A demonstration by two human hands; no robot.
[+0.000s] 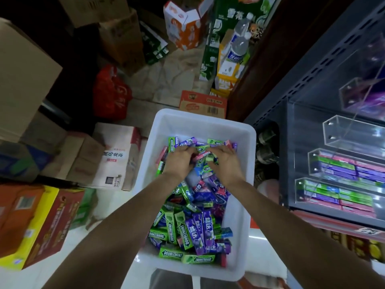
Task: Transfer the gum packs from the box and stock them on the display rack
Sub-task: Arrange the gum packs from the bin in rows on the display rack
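Both hands are deep in a white plastic box (245,142) full of gum packs (187,230). The left hand (177,159) lies palm down on the pile with its fingers bent into the packs at the far end. It touches green and pink packs, but I cannot tell if it really holds one. The right hand (226,162) is just beside it, also palm down, and its fingers and thumb curl around a small bunch of packs (205,158), pink and green ones, between the two hands. The hands are almost touching.

More packs lie under the arms and closer to the person than the hands. Many green ones (170,253) say DOUBLEMINT in white letters. The purple ones (195,232) have white Chinese writing on them. Some packs are pink and some are blue.

To the right of the right hand stands the display rack (291,155), dark grey with clear plastic trays (354,130). The lower trays near the right arm have neat rows of green, purple and pink packs (337,170) in them.

To the left of the left hand is a pale carton (116,155) with black Chinese words and a square code. Beyond the hands sits a red bag (110,94) and an orange-red box (203,104) with a barcode.
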